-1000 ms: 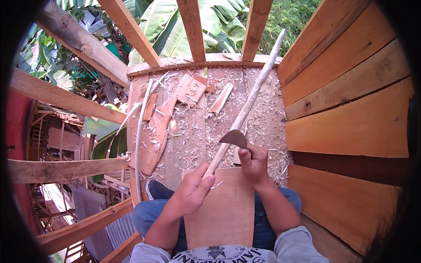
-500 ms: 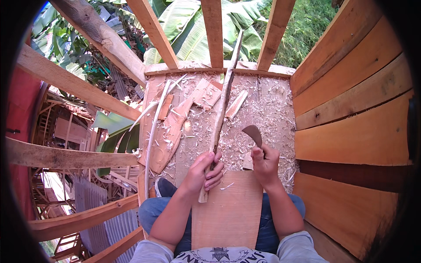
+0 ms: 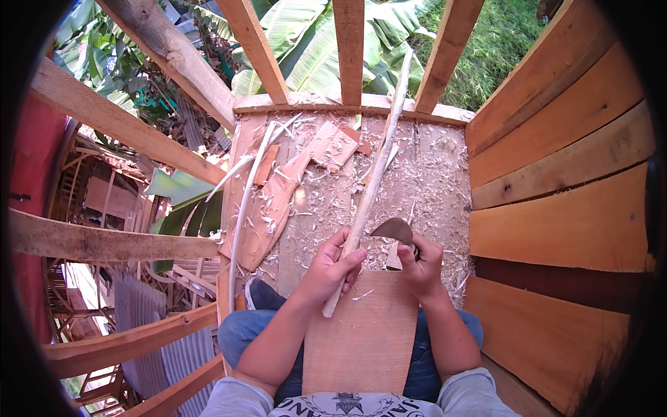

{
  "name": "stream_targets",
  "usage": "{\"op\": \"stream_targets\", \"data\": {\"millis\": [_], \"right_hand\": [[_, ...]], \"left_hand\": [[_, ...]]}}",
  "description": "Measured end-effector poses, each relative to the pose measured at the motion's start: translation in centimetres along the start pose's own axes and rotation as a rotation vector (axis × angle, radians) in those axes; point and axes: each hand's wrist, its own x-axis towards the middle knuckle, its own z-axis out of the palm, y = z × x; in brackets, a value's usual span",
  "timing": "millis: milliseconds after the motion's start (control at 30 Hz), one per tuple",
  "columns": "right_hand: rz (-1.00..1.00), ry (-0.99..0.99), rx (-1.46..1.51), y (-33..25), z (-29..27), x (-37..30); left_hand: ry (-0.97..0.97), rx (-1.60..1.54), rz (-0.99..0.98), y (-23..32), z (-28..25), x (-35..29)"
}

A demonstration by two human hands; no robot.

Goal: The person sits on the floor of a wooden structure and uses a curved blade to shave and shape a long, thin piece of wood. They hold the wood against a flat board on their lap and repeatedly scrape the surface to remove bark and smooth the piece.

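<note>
My left hand point(image 3: 335, 266) is wrapped round the lower part of a long, pale wooden stick point(image 3: 379, 164). The stick slants up and away to the right, and its far end passes over the low edge board. In my right hand point(image 3: 420, 263) is a knife with a curved, dark blade point(image 3: 393, 230). Its handle is mostly hidden in my fist, and the blade points left, close beside the stick; whether it touches cannot be told. A flat wooden board point(image 3: 360, 333) lies across my lap beneath both hands.
Wood shavings litter the plank floor point(image 3: 438, 167). Cut wood pieces point(image 3: 281, 198) and a thin pale strip point(image 3: 246, 201) lie at left. Wooden rails point(image 3: 114, 243) bound the left, posts point(image 3: 349, 52) the far side, and a plank wall point(image 3: 556, 222) the right. Banana leaves show beyond.
The stick has been turned in my left hand, its far end swinging right and a paler side now showing. The knife blade has tilted leftward, nearer the stick.
</note>
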Motion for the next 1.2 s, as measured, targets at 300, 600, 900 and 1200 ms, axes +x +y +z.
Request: {"op": "stream_targets", "data": {"millis": [300, 600, 900, 1200], "right_hand": [[0.368, -0.127, 0.542, 0.1, -0.4, 0.2], [0.432, -0.041, 0.675, -0.6, -0.4, 0.1], [0.069, 0.021, 0.23, 0.1, -1.4, 0.3], [-0.08, -0.159, -0.309, -0.5, -1.7, 0.4]], "left_hand": [[-0.065, 0.137, 0.013, -0.9, 0.2, -0.2], [-0.13, 0.216, -0.052, -0.3, 2.0, -0.7], [-0.303, 0.001, -0.32, -0.3, 0.6, -1.1], [-0.243, -0.021, -0.105, 0.7, 0.0, -1.8]]}}
